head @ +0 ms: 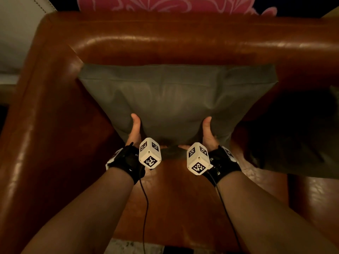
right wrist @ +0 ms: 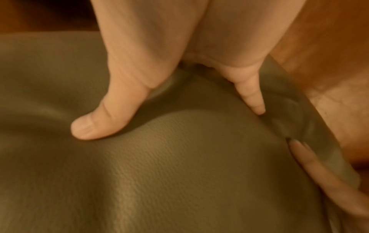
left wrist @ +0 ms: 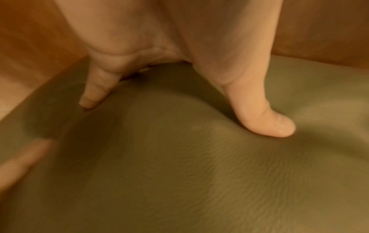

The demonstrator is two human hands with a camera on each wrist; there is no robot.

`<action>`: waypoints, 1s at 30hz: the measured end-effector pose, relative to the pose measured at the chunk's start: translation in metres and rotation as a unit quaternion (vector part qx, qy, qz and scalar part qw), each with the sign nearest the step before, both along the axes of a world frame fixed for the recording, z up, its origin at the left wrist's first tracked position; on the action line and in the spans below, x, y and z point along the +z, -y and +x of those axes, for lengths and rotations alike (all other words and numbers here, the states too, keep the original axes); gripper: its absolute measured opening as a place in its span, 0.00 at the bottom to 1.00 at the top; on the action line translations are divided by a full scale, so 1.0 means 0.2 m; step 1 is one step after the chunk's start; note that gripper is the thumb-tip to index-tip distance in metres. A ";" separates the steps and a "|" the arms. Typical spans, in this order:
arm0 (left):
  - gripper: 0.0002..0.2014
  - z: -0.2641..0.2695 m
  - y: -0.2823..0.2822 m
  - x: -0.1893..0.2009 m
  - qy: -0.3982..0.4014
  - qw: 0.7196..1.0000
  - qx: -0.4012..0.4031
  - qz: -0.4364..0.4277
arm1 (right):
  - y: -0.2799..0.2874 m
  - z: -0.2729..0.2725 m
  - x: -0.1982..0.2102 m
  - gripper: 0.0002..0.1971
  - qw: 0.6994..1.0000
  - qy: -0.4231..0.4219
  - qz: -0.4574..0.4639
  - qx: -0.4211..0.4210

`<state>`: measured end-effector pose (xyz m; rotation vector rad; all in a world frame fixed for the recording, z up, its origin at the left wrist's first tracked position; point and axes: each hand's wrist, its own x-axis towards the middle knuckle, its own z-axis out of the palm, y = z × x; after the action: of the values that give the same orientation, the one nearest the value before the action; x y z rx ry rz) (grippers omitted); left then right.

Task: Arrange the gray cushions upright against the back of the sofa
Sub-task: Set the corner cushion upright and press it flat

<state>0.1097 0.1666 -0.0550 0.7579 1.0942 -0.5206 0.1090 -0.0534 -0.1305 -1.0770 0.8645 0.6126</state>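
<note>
Head view, left to right: the sofa [head: 55,110], in glossy brown leather, is framing the scene with its left armrest and its back along the top. The left hand [head: 134,132] is gripping the near edge of the cushion [head: 174,96], thumb pressing on the upper face and fingers [left wrist: 93,91] curling under the edge. The right hand [head: 208,132] is gripping the same edge just beside it in mirror fashion, thumb on top, fingers [right wrist: 253,97] tucking under. The cushion is lying beyond both hands, its far edge meeting the sofa back and its near edge raised off the seat. It is gray, square, finely textured, and dimpling under each thumb. A second gray cushion [head: 302,153] is lying in shadow at right. Bare seat is showing below the wrists and at the held cushion's left.
</note>
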 end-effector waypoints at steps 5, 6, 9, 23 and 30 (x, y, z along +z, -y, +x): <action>0.33 -0.08 0.06 0.10 0.007 0.989 -0.024 0.146 | -0.07 -0.06 0.36 0.71 0.999 -0.025 -0.027 -0.037; 0.37 -0.11 0.04 0.09 0.013 0.976 -0.020 0.219 | -0.06 -0.08 0.35 0.64 0.998 -0.017 -0.062 -0.027; 0.54 -0.17 -0.06 0.01 0.116 0.936 -0.030 0.331 | 0.00 -0.14 0.31 0.61 0.972 0.090 -0.215 -0.032; 0.49 -0.01 -0.10 -0.04 0.266 0.884 -0.089 0.373 | 0.05 -0.08 0.18 0.69 0.928 0.268 -0.253 0.063; 0.50 -0.10 -0.06 0.01 0.208 0.876 -0.109 0.422 | 0.11 -0.09 0.20 0.76 0.920 0.229 -0.282 0.145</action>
<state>0.0902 0.1792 -0.0536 1.6918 0.8033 -0.0168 0.0908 -0.0755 -0.0910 -1.8122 0.4719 0.3241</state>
